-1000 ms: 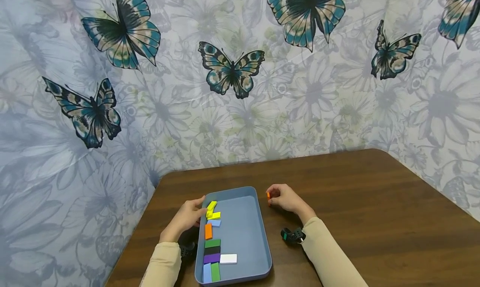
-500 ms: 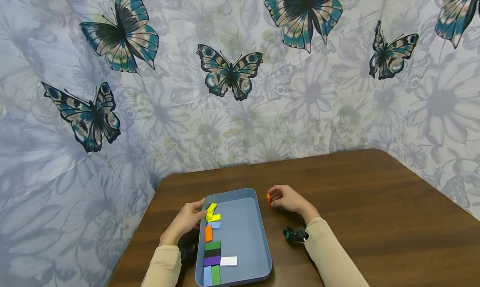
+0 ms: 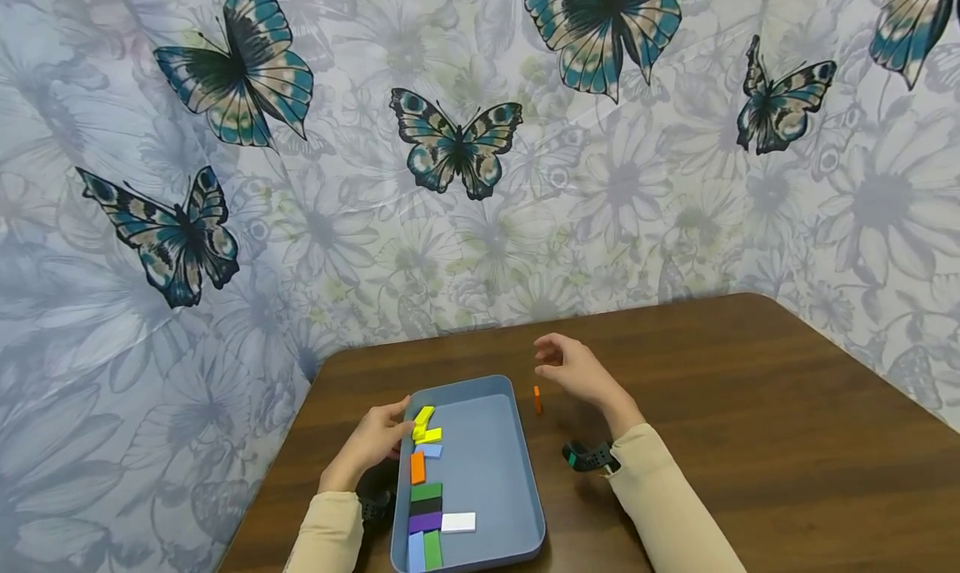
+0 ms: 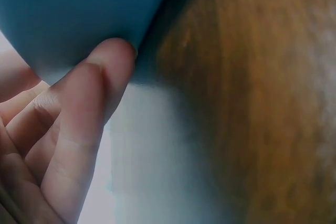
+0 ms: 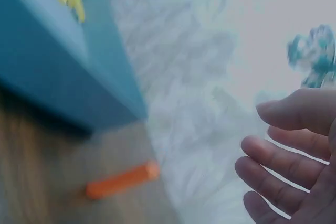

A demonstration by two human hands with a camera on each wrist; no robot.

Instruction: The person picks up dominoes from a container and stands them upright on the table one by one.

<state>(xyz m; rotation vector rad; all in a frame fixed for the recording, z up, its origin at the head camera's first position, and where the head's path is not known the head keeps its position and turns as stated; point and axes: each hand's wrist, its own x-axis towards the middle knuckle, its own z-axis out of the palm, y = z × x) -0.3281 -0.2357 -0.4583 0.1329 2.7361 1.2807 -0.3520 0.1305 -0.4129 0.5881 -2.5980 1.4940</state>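
A blue-grey tray (image 3: pixel 487 440) stands on the table, with several coloured domino-like blocks lying along its left side. My left hand (image 3: pixel 375 435) grips the tray's left rim near the far corner, thumb over the edge. In the left wrist view its fingers (image 4: pixel 81 98) press against the tray's outer wall. An orange block (image 3: pixel 537 400) stands upright on the table just right of the tray, and the right wrist view shows the block (image 5: pixel 122 180) free of any hand. Above and beyond it is my right hand (image 3: pixel 577 373), fingers loosely spread and holding nothing.
Inside the tray are yellow blocks (image 3: pixel 423 423), an orange block (image 3: pixel 417 467), a purple block (image 3: pixel 425 521) and a white block (image 3: pixel 458 522), among others. The brown table (image 3: pixel 712 406) reaches back to a butterfly-patterned wall covering (image 3: pixel 337 248).
My right hand has let go of the orange block and moved up and away from it. The block stays standing on the table. My left hand keeps its grip on the tray.
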